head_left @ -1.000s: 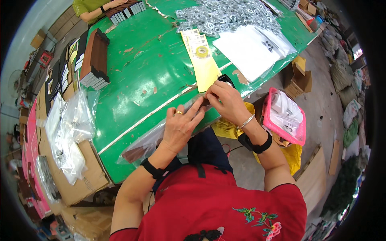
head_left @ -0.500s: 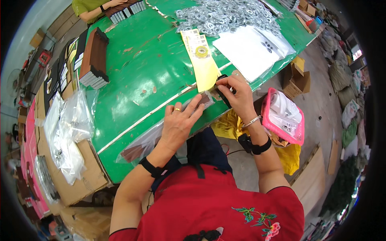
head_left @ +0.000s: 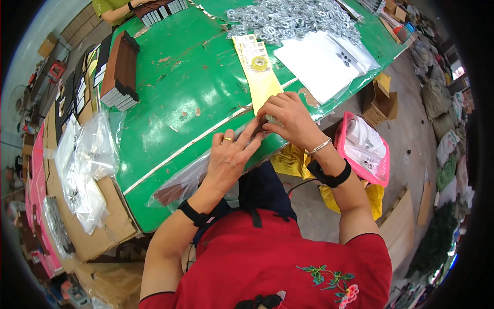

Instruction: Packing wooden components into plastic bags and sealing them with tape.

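A dark brown strip [head_left: 170,194] lies in a clear plastic bag [head_left: 198,169] along the near edge of the green table. My left hand [head_left: 230,157] rests across it, fingers stretched apart and pressing on the bag; a ring is on one finger. At the bag's right end, my right hand [head_left: 292,121] is closed with its fingertips pinched on the plastic; what lies under them is partly hidden. Just beyond that hand are yellow label sheets [head_left: 263,87] with a roll of yellowish tape [head_left: 259,63] on top.
White bags [head_left: 321,64] and a heap of bagged metal rings [head_left: 293,20] lie farther back. Stacked brown strips [head_left: 121,72] stand left; clear bags [head_left: 85,170] lie on cardboard. A pink basket [head_left: 383,175] is at right. Another person's arm [head_left: 116,14] works at the far left.
My right hand has moved slightly left onto the bag's end. The black object it held is no longer visible. My left hand stays in nearly the same place.
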The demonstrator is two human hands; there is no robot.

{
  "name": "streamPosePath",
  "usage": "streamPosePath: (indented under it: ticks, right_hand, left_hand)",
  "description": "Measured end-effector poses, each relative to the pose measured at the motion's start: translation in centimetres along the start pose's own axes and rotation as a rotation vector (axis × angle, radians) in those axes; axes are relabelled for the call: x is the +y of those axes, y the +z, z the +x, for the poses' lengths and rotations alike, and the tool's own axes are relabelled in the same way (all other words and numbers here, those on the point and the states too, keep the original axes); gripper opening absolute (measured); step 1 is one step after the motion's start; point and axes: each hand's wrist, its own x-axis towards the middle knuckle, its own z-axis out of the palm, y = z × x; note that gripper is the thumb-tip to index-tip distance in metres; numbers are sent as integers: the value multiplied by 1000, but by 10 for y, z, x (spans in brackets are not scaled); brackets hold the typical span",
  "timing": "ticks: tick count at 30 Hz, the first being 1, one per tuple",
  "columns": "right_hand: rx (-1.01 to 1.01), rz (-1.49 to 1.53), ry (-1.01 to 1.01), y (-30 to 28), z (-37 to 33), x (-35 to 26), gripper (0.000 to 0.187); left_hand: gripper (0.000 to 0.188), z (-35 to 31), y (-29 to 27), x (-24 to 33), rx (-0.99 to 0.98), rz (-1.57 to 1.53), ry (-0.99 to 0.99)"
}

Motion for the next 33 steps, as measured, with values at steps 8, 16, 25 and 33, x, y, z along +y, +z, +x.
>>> streamPosePath:
  ticks: [8,16,25,33]
  right_hand:
    - [-19,-48,-124,0,15,13,13]
    - [-282,227,117,-30,29,16,11]
    - [-615,500,471,-43,65,61,22]
    - [-815,21,340,-25,126,50,29]
  left_hand:
    - [38,-3,4,-1,25,-37,16]
    - [46,-2,3,0,-21,23,12]
    - [47,-3,4,-3,16,-53,-12]
    - [42,-4,3,-3,64,-131,-19]
